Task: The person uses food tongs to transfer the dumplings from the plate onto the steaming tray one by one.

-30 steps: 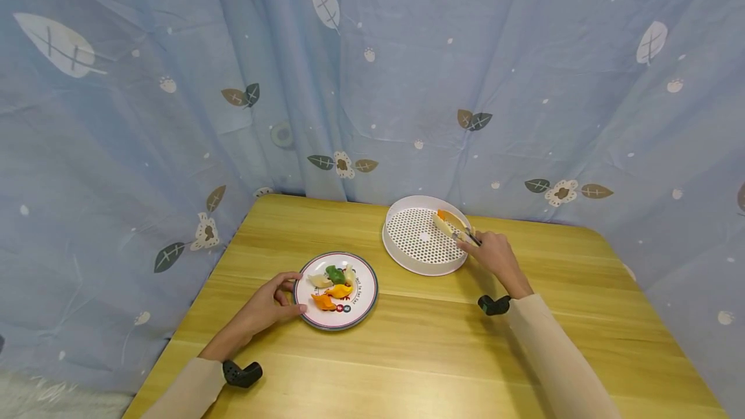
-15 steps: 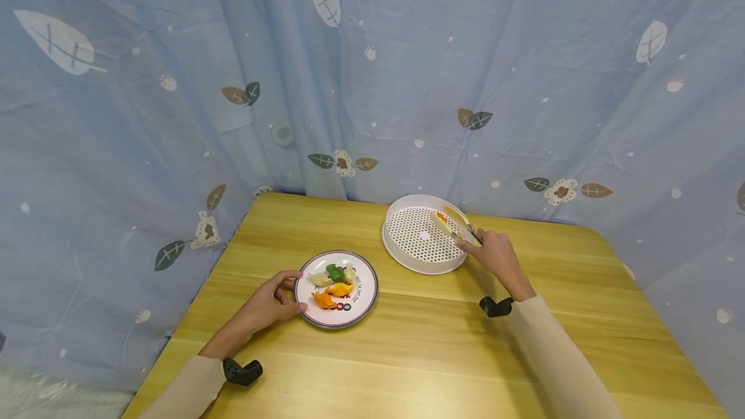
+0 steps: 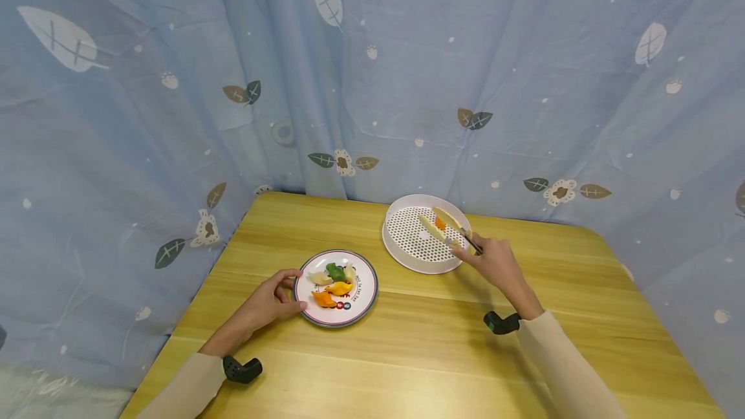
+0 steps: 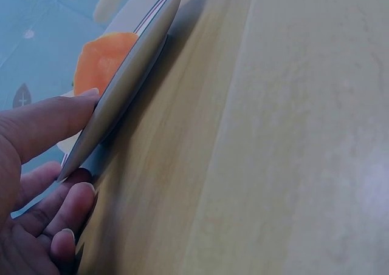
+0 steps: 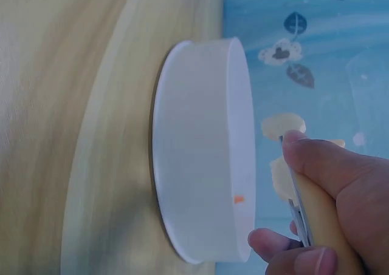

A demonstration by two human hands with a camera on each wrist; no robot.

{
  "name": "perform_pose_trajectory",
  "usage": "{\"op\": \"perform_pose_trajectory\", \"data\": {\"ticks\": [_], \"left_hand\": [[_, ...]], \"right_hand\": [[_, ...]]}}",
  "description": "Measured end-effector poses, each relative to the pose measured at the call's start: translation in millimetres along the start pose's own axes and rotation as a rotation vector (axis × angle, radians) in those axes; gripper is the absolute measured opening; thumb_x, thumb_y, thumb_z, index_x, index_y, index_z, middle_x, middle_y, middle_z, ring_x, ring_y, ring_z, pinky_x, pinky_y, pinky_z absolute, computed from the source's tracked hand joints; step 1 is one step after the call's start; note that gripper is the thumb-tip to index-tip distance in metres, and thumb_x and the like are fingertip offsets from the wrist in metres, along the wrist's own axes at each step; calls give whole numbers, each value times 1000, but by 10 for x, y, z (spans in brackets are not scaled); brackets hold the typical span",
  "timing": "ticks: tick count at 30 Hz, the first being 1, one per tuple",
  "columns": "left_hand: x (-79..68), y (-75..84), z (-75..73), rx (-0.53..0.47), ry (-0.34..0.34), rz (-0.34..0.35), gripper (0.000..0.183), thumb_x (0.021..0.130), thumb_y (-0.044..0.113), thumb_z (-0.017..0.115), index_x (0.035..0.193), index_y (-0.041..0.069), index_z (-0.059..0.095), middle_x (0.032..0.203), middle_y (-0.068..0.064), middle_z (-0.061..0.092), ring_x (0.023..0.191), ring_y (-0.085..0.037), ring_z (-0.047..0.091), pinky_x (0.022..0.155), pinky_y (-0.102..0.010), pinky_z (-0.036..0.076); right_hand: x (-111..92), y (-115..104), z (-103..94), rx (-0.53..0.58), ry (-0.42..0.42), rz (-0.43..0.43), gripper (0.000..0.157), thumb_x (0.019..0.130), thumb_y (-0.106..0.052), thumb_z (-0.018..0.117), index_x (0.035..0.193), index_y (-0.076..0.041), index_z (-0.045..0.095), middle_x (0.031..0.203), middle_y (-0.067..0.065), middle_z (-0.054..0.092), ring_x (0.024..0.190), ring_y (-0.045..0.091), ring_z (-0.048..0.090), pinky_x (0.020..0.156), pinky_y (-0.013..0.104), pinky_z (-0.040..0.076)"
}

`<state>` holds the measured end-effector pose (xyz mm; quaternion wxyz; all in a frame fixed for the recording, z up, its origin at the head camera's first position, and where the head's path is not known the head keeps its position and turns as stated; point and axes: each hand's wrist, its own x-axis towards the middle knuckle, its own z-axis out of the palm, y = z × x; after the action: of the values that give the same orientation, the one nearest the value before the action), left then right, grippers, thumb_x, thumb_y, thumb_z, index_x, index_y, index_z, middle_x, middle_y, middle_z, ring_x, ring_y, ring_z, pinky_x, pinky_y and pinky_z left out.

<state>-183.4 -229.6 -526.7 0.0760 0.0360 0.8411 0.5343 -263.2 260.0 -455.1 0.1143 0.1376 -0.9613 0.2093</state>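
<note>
My left hand [image 3: 269,301] holds the left rim of a white plate [image 3: 363,306], thumb and fingers at its edge. On the plate lie several toy-like dumplings: an orange one [image 3: 323,299], a yellow one [image 3: 339,288], a green one [image 3: 335,271] and whitish ones. My right hand [image 3: 495,264] grips tongs [image 3: 447,218] with pale, broad ends, held spread over a round white steamer basket [image 3: 401,257] with a perforated floor. Between the spread ends, another orange dumpling [image 3: 440,223] shows inside the basket. The right wrist view shows the basket's outer wall [image 5: 194,147] beside the tongs.
Both the plate and the basket stand on a wooden table [image 3: 372,367], the basket farther back and to the right. A blue patterned curtain [image 3: 396,83] hangs behind the table and on its sides. Each wrist wears a black device [image 3: 242,370].
The tongs have spread apart and shifted left and towards me, letting go of the orange dumpling, which now sits in the basket. My left hand and the plate have stayed put.
</note>
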Motion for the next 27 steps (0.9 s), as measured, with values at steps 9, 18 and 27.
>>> {"op": "perform_pose_trajectory", "data": {"ticks": [9,18,27], "left_hand": [[1,24,18,10,7,-13,70,83,19,89,143,12,54,120,-13,55,83,-24,49,64,-28,41],[-14,48,7,10,9,-28,70,84,19,88,144,13,54,120,-12,56,82,-23,49,63,-27,40],[-12,50,2,-11,0,-25,69,84,16,87,145,11,54,120,-14,56,81,-24,48,63,-28,40]], "right_hand": [[-141,-222,14,16,20,-92,59,88,-43,81,125,2,71,57,-6,43,50,11,36,50,29,30],[-261,-377,143,45,-12,-153,65,85,-45,83,130,-1,70,57,-10,47,49,5,36,48,26,31],[-386,-551,288,114,-64,-236,32,85,-44,84,89,-18,65,63,-12,45,54,3,39,51,24,34]]}}
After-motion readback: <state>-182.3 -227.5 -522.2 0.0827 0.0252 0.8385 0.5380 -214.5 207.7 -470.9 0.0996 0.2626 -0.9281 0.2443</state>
